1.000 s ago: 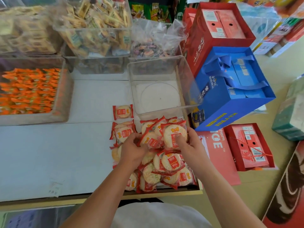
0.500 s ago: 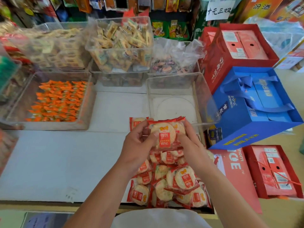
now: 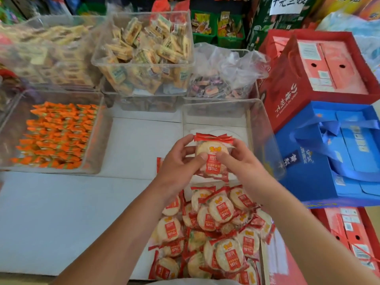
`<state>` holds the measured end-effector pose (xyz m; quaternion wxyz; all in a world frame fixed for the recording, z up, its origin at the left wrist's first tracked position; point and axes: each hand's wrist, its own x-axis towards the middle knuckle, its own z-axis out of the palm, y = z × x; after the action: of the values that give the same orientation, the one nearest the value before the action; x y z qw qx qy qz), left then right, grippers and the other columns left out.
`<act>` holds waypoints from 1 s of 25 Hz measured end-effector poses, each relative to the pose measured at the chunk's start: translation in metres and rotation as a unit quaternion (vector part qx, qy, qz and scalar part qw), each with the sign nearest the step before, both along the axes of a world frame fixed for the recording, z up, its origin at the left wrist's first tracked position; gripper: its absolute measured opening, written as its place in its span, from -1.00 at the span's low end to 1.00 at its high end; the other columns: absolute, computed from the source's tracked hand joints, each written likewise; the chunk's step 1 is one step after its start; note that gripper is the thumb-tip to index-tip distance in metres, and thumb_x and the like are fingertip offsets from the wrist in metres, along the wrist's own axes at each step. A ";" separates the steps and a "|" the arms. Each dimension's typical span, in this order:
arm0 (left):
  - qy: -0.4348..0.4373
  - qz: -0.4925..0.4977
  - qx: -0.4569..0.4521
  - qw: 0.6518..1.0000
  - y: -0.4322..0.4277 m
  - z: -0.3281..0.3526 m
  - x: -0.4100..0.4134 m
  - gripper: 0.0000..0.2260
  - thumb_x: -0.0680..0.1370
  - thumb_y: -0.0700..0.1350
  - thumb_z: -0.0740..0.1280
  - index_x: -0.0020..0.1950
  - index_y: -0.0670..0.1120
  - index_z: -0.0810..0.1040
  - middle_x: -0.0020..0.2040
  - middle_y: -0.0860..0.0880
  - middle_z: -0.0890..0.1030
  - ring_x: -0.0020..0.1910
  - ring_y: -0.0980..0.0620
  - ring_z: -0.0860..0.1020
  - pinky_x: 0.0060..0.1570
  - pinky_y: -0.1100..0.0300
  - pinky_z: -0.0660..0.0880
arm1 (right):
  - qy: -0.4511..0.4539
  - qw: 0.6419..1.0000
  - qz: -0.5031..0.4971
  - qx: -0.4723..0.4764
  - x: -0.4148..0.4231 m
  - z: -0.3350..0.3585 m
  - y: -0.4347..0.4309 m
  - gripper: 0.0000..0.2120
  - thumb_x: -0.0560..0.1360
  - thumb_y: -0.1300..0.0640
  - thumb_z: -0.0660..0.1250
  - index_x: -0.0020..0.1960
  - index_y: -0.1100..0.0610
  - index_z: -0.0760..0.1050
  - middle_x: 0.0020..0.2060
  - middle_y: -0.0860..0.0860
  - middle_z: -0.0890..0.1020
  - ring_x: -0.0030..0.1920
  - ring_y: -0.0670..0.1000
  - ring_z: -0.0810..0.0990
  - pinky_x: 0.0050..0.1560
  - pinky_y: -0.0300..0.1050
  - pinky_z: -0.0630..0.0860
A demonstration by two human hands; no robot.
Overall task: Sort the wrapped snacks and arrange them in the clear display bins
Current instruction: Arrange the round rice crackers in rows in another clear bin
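A small stack of red-and-white rice cracker packs [image 3: 212, 153] is held between my left hand [image 3: 178, 167] and my right hand [image 3: 240, 165], thumbs pressed on the front pack. The stack hovers over the near wall of an empty clear display bin [image 3: 265, 128]. A loose pile of the same cracker packs [image 3: 213, 229] lies on the white table below my wrists, by the table's near right edge.
A clear bin of orange wrapped candies [image 3: 55, 134] stands at the left. Behind are clear bins of tan wrapped biscuits [image 3: 148, 56] and a plastic bag of mixed sweets [image 3: 222, 83]. Blue [image 3: 329, 153] and red gift boxes [image 3: 320, 66] crowd the right side.
Both hands gathered packs from the pile, squared them into a stack and lifted it forward toward the empty bin. The camera also tilted up.
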<state>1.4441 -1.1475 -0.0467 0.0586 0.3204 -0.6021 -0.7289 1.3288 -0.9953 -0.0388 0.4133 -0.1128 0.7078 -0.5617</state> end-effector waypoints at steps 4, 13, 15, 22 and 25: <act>-0.008 -0.064 -0.010 0.998 -0.036 -0.016 -0.037 -0.50 0.57 -0.17 0.47 0.48 0.09 0.47 0.27 0.06 0.65 0.18 0.09 0.66 0.10 0.11 0.65 | 0.040 0.992 0.093 0.073 -0.064 -0.008 -0.023 -0.31 0.38 0.17 0.64 0.43 0.01 0.44 0.18 0.02 0.67 0.13 0.05 0.71 0.11 -0.01 0.67; -0.180 0.011 -0.240 0.954 -0.070 -0.095 -0.063 -0.57 0.62 -0.05 0.38 0.49 -0.06 0.47 0.30 -0.01 0.59 0.23 0.01 0.58 0.28 0.03 0.54 | 0.212 0.950 0.095 0.210 -0.111 -0.101 -0.097 -0.42 0.29 0.12 0.69 0.16 -0.02 0.43 0.10 -0.05 0.60 -0.02 -0.12 0.62 -0.20 -0.35 0.52; -0.165 0.011 -0.234 0.958 -0.076 -0.101 -0.063 -0.62 0.61 -0.09 0.39 0.44 -0.07 0.52 0.17 0.01 0.64 0.09 0.06 0.61 0.22 0.08 0.56 | 0.249 0.936 0.115 0.222 -0.118 -0.120 -0.111 -0.38 0.25 0.02 0.71 0.18 -0.03 0.46 0.12 -0.08 0.54 0.02 -0.06 0.60 -0.03 -0.23 0.59; -0.149 0.019 -0.244 0.958 -0.097 -0.101 -0.062 -0.64 0.65 -0.09 0.34 0.46 -0.04 0.50 0.09 0.06 0.60 -0.05 0.21 0.57 0.02 0.36 0.50 | 0.286 0.927 0.123 0.210 -0.124 -0.146 -0.151 -0.32 0.43 0.16 0.57 0.48 -0.02 0.39 0.25 -0.06 0.44 0.15 -0.06 0.53 0.19 -0.21 0.39; -0.145 0.016 -0.211 0.967 -0.098 -0.101 -0.060 -0.64 0.65 -0.06 0.35 0.46 0.02 0.50 -0.02 0.14 0.59 -0.08 0.26 0.57 -0.11 0.52 0.42 | 0.277 0.943 0.033 0.184 -0.113 -0.156 -0.158 -0.31 0.48 0.27 0.50 0.51 0.02 0.29 0.31 -0.05 0.49 0.19 -0.10 0.50 0.24 -0.15 0.46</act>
<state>1.3841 -1.2451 -0.1474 0.0485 0.4121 -0.7390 -0.5307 1.2163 -1.1536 -0.1944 0.2332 -0.2092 0.8809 -0.3547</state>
